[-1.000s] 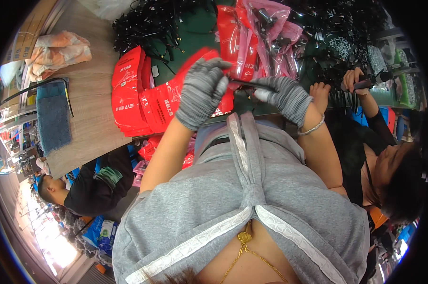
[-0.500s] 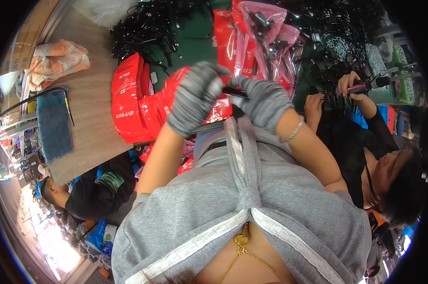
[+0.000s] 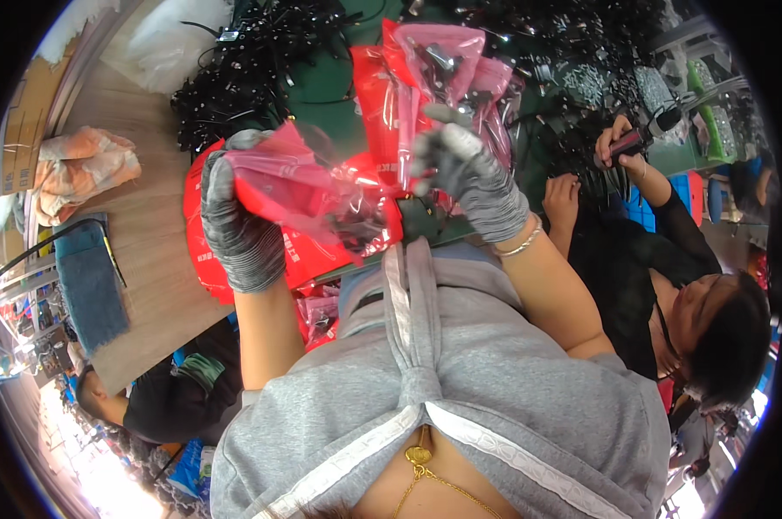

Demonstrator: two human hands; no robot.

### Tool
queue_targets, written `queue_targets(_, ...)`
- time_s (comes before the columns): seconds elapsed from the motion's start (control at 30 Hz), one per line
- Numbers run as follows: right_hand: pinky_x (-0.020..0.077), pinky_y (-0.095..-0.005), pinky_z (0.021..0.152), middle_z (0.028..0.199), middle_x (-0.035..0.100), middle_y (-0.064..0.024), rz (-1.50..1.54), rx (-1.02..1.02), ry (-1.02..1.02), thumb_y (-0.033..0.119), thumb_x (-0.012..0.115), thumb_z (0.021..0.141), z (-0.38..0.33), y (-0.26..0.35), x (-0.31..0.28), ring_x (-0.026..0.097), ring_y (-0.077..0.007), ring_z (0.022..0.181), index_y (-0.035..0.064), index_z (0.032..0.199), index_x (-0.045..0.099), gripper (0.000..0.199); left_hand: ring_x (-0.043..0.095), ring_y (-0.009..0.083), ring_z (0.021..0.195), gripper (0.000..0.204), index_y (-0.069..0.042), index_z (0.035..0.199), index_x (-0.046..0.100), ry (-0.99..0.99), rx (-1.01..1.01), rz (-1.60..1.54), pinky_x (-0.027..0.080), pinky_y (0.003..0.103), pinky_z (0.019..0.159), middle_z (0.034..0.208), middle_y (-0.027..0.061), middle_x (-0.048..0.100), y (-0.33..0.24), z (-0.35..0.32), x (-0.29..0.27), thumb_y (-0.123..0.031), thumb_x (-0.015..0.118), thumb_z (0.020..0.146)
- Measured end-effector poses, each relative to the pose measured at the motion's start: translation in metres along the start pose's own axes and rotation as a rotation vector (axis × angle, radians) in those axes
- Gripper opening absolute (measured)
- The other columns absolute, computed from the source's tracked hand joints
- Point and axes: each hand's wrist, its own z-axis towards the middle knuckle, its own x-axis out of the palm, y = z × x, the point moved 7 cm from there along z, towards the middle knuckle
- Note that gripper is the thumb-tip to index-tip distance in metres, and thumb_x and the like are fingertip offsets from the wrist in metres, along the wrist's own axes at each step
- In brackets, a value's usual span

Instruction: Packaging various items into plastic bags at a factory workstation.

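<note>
My left hand [image 3: 242,229], in a grey striped knit glove, grips a pink and red plastic bag [image 3: 287,173] by its left end. The bag lies slantwise, and dark contents show through its clear part; their kind cannot be made out. My right hand [image 3: 486,186], gloved alike, is raised to the right of that bag with its fingers apart and slightly blurred. Nothing shows in its grasp. Just beyond it lie filled pink and red bags [image 3: 443,56] with dark items inside. Flat red bags [image 3: 202,251] are stacked beneath and beside my left hand.
Heaps of black cables [image 3: 244,73] cover the far side of the green table [image 3: 322,108]. On the right, a co-worker's hand [image 3: 624,143] holds a dark handheld tool. An orange checked cloth [image 3: 88,164] and a blue cloth [image 3: 90,277] rest at the left.
My hands have moved apart, the left one leftward with the bag. The dark, slim item that was in my right hand no longer shows there. The view has shifted slightly.
</note>
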Motion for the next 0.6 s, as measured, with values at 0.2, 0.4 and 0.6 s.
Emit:
queue_targets(0.2,0.0478,-0.0365,0.093,0.114,0.064,-0.0122,0.476,0.577,-0.160,0.059,0.055,0.088,-0.006,-0.063,0.008,0.062,-0.0215,0.099,-0.0002,0.120,0.057,0.068,0.061,0.0223,0.095,0.018,0.000,0.104,0.057,0.514,-0.322,0.394,0.051,0.036,0.085,0.107,0.0126,0.061,0.055,-0.037,0.055,-0.011,0.057,0.090)
queue_targets(0.4,0.0307,-0.0347,0.111,0.139,0.048,-0.0146,-0.723,0.052,-0.012,0.017,0.061,0.084,0.065,0.006,0.023,0.041,-0.0233,0.133,0.0085,0.145,0.037,0.066,0.057,0.0270,0.109,0.010,-0.004,0.085,0.058,1.006,-0.266,-0.052,0.036,0.045,0.105,0.111,0.0156,0.063,0.072,-0.039,0.096,-0.012,0.057,0.089)
queue_targets(0.6,0.0364,-0.0384,0.106,0.140,0.043,-0.0159,-1.765,-0.528,-0.640,0.013,0.055,0.080,0.103,0.058,-0.035,0.045,-0.0286,0.125,0.0120,0.147,0.033,0.071,0.061,0.0141,0.094,0.027,-0.007,0.103,0.063,-0.101,-0.404,0.380,0.048,0.031,0.087,0.100,0.0055,0.065,0.117,0.091,-0.101,-0.029,0.065,0.089)
